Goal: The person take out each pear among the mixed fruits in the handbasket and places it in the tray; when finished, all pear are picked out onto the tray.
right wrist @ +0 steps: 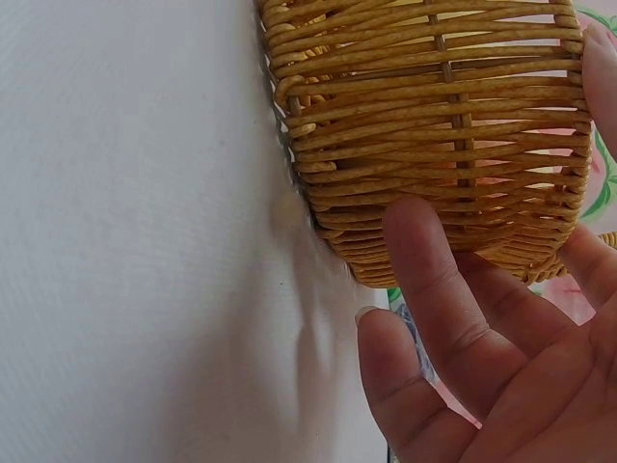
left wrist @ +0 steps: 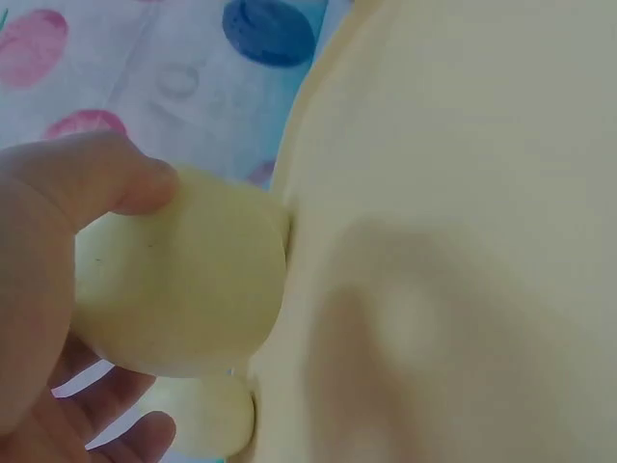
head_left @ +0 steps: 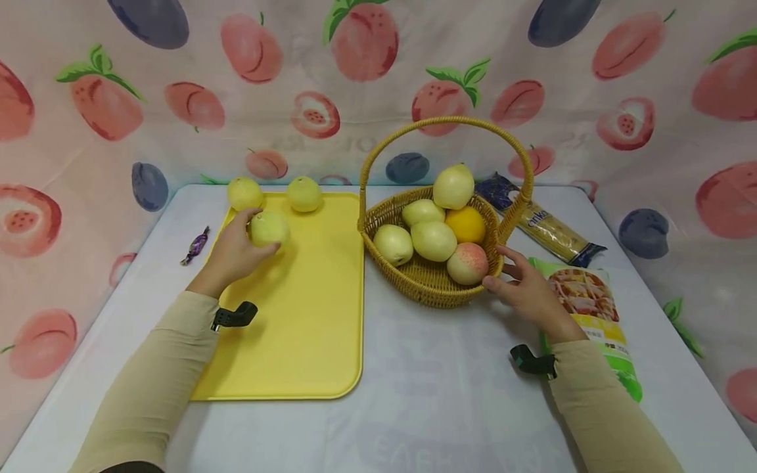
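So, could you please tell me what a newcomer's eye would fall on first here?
Probably the basket, just right of centre and heaped with fruit, with the right hand at its near right side. Next, likely the yellow tray to its left, with the left hand holding a greenish fruit over it.

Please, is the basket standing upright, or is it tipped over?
Upright: the basket has its handle arching above, and fruit lies inside.
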A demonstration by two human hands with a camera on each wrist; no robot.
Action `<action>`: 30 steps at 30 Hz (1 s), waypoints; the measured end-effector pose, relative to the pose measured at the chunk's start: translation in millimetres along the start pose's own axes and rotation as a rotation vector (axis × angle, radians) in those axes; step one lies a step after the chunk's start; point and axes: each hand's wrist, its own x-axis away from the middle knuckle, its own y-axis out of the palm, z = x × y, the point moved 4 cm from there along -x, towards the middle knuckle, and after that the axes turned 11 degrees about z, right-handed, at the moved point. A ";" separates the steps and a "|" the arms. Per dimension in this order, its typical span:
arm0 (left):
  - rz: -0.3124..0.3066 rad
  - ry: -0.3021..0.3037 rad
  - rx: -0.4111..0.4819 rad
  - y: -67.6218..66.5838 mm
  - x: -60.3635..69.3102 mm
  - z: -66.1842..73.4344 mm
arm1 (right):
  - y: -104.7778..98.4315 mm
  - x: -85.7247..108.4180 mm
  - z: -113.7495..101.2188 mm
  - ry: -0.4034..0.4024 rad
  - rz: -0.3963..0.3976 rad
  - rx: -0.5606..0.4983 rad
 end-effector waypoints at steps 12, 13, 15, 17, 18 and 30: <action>0.035 -0.130 -0.057 -13.4 -17.9 -35.2 | -0.3 -0.1 -0.3 -0.030 0.000 0.001; 0.036 -0.138 -0.060 -13.9 -18.5 -37.7 | -0.3 0.1 -0.5 -0.030 0.001 0.001; 0.038 -0.155 -0.071 -14.4 -19.6 -42.1 | -0.2 0.2 -0.5 -0.026 0.001 0.002; 0.043 -0.171 -0.073 -14.6 -20.2 -46.7 | -0.2 0.3 -1.0 -0.022 0.000 0.006; 0.044 -0.179 -0.075 -14.7 -20.7 -48.9 | -0.3 0.3 -1.1 -0.019 -0.001 0.008; 0.058 -0.238 -0.058 -25.7 -33.6 -69.3 | -0.3 -0.3 0.1 -0.017 0.003 0.003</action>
